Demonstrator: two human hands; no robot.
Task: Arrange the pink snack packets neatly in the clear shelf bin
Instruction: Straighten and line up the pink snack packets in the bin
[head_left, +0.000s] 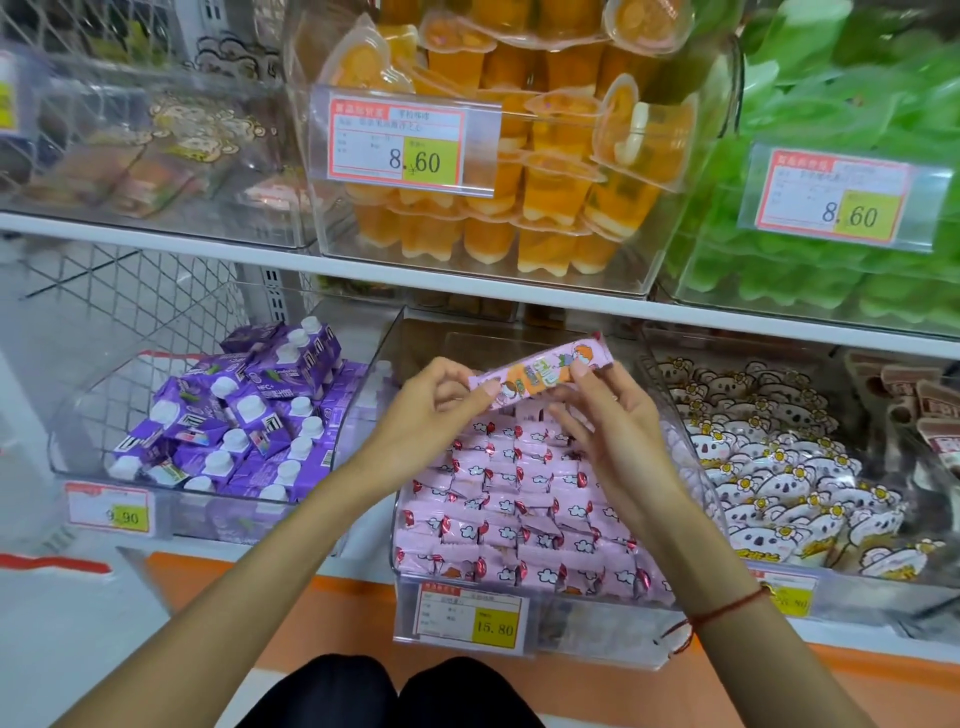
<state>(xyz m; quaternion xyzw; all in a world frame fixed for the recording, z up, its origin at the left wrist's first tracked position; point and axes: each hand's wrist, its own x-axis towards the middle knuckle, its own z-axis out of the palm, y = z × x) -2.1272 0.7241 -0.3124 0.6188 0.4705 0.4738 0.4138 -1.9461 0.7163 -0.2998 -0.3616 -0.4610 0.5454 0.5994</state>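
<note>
Both hands are up over the middle of the lower shelf, sharing one long pink printed snack packet (543, 373). The left hand (431, 402) pinches its lower left end between thumb and fingertips; the right hand (605, 415) pinches the other end at about two o'clock from it, so the packet sits tilted, right end higher, clear above the bin. Below it, the clear plastic shelf bin (400, 525) holds rows of small pink wrapped snack packets (524, 514), laid fairly evenly. A white and yellow price tag reading 15.80 (470, 618) hangs on its front. At nine o'clock sits a bin of purple drink cartons with white caps (244, 421); at three o'clock, koala-shaped white packets (774, 467), probably biscuits. At twelve o'clock, orange jelly cups (519, 156) fill the upper shelf.
</note>
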